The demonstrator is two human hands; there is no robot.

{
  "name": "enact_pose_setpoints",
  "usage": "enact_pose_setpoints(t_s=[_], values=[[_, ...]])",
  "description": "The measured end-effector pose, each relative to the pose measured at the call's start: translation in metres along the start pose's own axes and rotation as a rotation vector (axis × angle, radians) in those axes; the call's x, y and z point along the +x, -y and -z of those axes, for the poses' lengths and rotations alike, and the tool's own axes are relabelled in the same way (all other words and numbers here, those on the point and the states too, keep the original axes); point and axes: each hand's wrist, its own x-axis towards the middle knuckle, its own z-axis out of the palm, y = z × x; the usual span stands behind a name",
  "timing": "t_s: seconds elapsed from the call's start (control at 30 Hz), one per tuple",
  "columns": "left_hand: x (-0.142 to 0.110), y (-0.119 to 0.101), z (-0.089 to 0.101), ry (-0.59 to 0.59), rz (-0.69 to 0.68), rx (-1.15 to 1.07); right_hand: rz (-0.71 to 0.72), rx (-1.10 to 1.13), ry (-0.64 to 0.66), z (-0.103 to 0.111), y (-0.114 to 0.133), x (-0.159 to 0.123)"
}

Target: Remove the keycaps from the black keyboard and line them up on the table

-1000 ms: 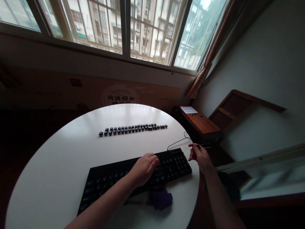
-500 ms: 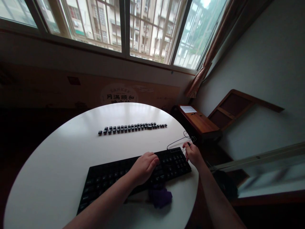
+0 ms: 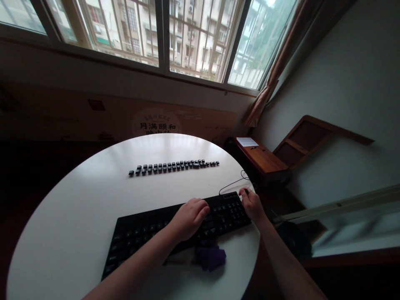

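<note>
A black keyboard (image 3: 146,233) lies across the near part of a round white table (image 3: 78,208). My left hand (image 3: 189,217) rests on the keyboard's middle keys, fingers curled loosely and flat on them. My right hand (image 3: 251,205) is at the keyboard's far right corner, fingers pinched on a small dark-tipped wire tool (image 3: 246,191) that is hard to make out. A row of loose black keycaps (image 3: 173,166) lies farther back on the table. The keyboard's thin cable (image 3: 233,183) loops off toward the right edge.
A purple cloth-like thing (image 3: 211,256) lies just in front of the keyboard. To the right, beyond the table edge, stands a low wooden desk (image 3: 262,158) with a sheet of paper. A barred window runs along the back wall.
My right hand has come in from off the table's right edge to the keyboard's far right corner, still pinching the wire tool. My left hand has stayed on the keys.
</note>
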Motion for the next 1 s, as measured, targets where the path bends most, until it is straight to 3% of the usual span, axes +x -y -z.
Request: enact_pose_setpoints(t_s=[0.1,0.23,0.43,0.67,1.0], values=[[0.002,0.0,-0.004,0.028,-0.023,0.073,-0.056,0.071,-0.057,-0.002,-0.004,0.001],[0.003,0.001,-0.009,0.058,-0.056,0.18,-0.057,0.192,-0.138,0.011,0.002,0.008],[0.003,0.003,-0.011,0.06,-0.055,0.194,-0.081,0.207,0.057,0.026,0.004,0.012],[0.003,0.002,-0.01,0.057,-0.054,0.188,-0.158,0.161,0.117,0.014,-0.008,0.014],[0.003,0.002,-0.01,0.033,-0.085,0.166,-0.116,0.043,0.15,0.012,0.004,0.016]])
